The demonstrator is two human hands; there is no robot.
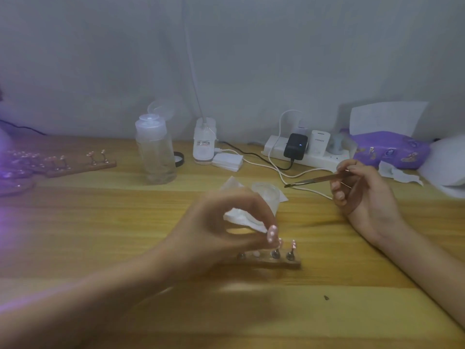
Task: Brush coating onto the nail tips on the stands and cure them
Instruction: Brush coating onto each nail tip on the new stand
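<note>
Pinching a crumpled white wipe (pixel 241 219) in the left hand (pixel 219 233), right over the near stand (pixel 271 260), with a dotted pink nail tip (pixel 272 233) at the fingertips; held or merely touched, too blurred to tell. Set low and central on the desk (pixel 100 222), with a left-to-right long axis and further tips (pixel 293 245) upright at the right end. Gripping the brush (pixel 317 178) in the right hand (pixel 362 192), up and to the right of the stand and well apart from it, bristles aimed left toward the small clear dish (pixel 266 191). Judging the left hand far nearer but covering the row's left half, so probably needing to lift away before any stroke from the right. Farther back: a clear bottle (pixel 156 152), more stands (pixel 83 165) at the left near a violet glow (pixel 5 152), a purple tissue pack (pixel 392 152).
</note>
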